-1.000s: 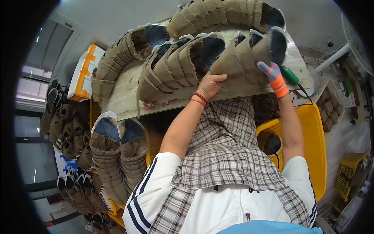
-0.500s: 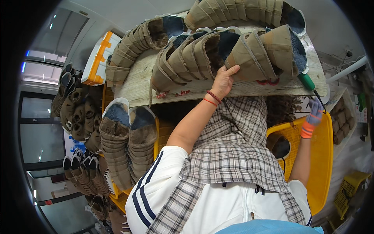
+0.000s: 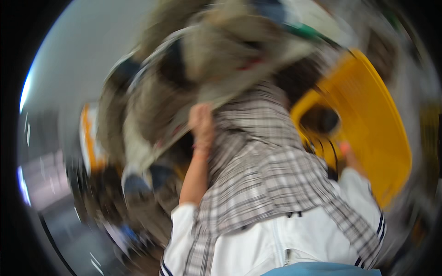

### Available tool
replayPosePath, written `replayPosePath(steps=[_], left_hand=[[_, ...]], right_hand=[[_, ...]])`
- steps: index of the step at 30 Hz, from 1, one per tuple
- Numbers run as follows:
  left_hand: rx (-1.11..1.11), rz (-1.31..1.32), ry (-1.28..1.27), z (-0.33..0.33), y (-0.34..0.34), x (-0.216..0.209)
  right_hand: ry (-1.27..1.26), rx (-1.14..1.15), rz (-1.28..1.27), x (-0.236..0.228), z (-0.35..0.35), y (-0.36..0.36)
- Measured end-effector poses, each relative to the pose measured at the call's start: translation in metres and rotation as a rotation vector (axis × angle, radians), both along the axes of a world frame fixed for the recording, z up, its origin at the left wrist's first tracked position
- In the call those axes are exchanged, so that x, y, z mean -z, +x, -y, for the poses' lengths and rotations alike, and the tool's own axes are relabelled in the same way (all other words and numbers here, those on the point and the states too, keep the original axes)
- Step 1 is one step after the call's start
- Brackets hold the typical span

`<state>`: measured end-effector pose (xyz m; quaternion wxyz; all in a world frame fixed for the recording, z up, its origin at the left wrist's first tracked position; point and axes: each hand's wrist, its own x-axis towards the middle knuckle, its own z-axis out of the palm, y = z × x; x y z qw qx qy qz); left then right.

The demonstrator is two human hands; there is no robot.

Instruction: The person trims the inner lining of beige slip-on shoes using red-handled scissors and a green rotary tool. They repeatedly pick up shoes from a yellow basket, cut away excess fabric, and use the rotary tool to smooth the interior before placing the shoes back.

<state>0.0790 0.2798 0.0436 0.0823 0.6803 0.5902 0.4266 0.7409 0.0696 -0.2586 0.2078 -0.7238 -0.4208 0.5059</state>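
The whole view is smeared by motion. My left hand (image 3: pixel 201 122) is at the near edge of the wooden table (image 3: pixel 225 92), below the nested brown boot uppers (image 3: pixel 207 55). Its fingers are too blurred to read, and nothing can be made out in them. My right hand (image 3: pixel 344 147) is low at the near side of the yellow basket (image 3: pixel 384 106). Only its orange cuff shows clearly; the fingers are hidden or blurred. Inside the basket, near that hand, sits a dark round-ended brown thing (image 3: pixel 320 120).
A green-handled tool (image 3: pixel 304 31) with a dark cord lies at the table's right end. Stacked boot uppers (image 3: pixel 142 202) stand at the left below the table. A white box with orange trim (image 3: pixel 92 138) is farther left. A plaid apron (image 3: pixel 258 170) covers my lap.
The view has swung and blurred. My left hand has come off the boot uppers, down to the table's edge. My right hand has dropped from beside the tool's cord to the yellow basket.
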Motion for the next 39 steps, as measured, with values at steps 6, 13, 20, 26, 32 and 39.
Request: replayPosePath(steps=[6,13,20,26,32,39], left_hand=[[0.195,-0.281,-0.020,0.092,-0.021,-0.050],[0.294,-0.433,-0.107,0.070,-0.004,-0.077],[0.205,-0.529,-0.204,0.079,0.018,-0.080],[0.249,-0.543,-0.155,0.070,0.002,-0.076],[0.168,-0.550,-0.213,0.071,0.012,-0.087],[0.194,-0.397,-0.204,0.074,0.017,-0.082]], right_hand=[[-1.131,-0.574,0.653,-0.120,0.015,-0.096],[-0.915,1.340,0.312,-0.156,0.092,-0.071],[-0.235,1.293,0.118,-0.152,0.172,0.021],[0.390,1.705,-0.573,-0.075,0.149,0.019],[0.626,2.119,-1.047,-0.042,0.007,0.007],[0.463,1.372,-0.207,-0.152,-0.033,-0.008]])
